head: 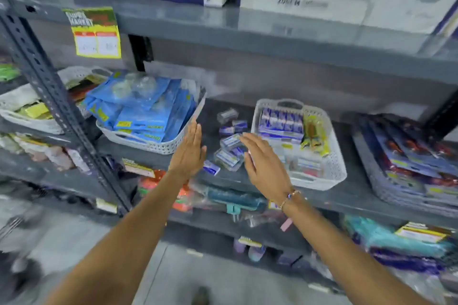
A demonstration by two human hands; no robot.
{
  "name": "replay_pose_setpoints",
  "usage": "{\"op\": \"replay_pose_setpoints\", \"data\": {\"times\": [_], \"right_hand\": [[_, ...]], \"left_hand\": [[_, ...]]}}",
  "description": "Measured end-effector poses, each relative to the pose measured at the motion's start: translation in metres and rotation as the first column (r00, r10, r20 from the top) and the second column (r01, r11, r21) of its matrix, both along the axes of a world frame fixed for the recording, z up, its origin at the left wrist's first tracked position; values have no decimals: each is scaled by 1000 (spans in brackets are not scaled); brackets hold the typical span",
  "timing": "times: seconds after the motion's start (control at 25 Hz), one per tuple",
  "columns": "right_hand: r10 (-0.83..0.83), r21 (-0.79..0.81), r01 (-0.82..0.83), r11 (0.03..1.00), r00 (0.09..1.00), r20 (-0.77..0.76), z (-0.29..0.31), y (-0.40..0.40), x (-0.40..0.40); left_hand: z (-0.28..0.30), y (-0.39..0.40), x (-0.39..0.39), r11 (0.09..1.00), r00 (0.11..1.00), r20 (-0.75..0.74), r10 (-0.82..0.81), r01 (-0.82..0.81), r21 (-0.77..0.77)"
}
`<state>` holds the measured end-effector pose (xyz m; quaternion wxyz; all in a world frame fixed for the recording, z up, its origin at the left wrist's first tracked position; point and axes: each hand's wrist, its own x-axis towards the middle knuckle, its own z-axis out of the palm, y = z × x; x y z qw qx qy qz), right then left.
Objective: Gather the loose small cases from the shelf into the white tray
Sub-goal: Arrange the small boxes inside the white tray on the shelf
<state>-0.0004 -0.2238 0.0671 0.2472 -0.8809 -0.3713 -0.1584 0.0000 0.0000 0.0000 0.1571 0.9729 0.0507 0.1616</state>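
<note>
Two bare hands reach over a grey metal shelf (329, 116) toward a scatter of loose small cases (229, 150) lying between two baskets. The left hand (189, 150) is held flat and edge-on, fingers straight and pressed together, holding nothing; just beyond its fingertips sits a white basket (148, 143) stacked with blue packets (143, 106). The right hand (262, 160), a beaded bracelet (288, 197) at its wrist, hangs palm down with fingers spread loosely apart, also empty; its fingertips are over the nearest clear cases, though whether they touch cannot be told through the motion blur. The cases, clear plastic with blue-and-white contents, lie in the gap between the two hands and run on past the fingertips toward the back of the shelf. Directly to the right of the right hand stands the white tray (334, 168), a perforated basket already holding a row of blue-and-white packs (281, 121) and some yellow items (316, 134). A yellow price sign (95, 32) hangs above the left hand.
</note>
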Motion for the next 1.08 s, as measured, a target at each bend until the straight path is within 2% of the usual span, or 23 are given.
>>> {"op": "replay_pose_setpoints", "data": {"times": [0.08, 0.16, 0.24, 0.4, 0.6, 0.72, 0.8, 0.88, 0.96, 1.08], "right_hand": [[-32, -47, 26, 999, 991, -131, -20, 30, 13], [-104, -181, 57, 982, 958, -266, -36, 53, 19], [-163, -288, 64, 955, 927, -336, -54, 75, 25], [-246, -388, 110, 915, 915, -320, -64, 101, 32], [-253, -489, 86, 868, 925, -285, -70, 109, 39], [-274, -402, 132, 906, 908, -318, -62, 104, 37], [-275, -239, 194, 951, 883, -380, -52, 92, 42], [-235, -47, 247, 968, 825, -514, -38, 73, 56], [-141, 125, 282, 951, 759, -636, -26, 51, 75], [-105, 272, 405, 873, 701, -706, -18, 22, 103]], "left_hand": [[-16, 19, 18, 996, 989, -147, -6, -7, -88], [-31, 33, 34, 993, 971, -234, -38, 11, -115], [-45, 43, 48, 991, 949, -302, -88, 53, -121], [-53, 47, 72, 997, 930, -362, -58, 39, -61], [-55, 45, 82, 999, 927, -373, -34, 31, -14], [-53, 40, 84, 1000, 934, -357, -8, 12, 10], [-54, 36, 84, 999, 944, -329, 20, -6, 42], [-55, 32, 83, 996, 951, -306, 46, -21, 83], [-55, 32, 83, 997, 950, -309, 50, -29, 74], [-54, 32, 83, 997, 953, -296, 58, -40, 67]]}}
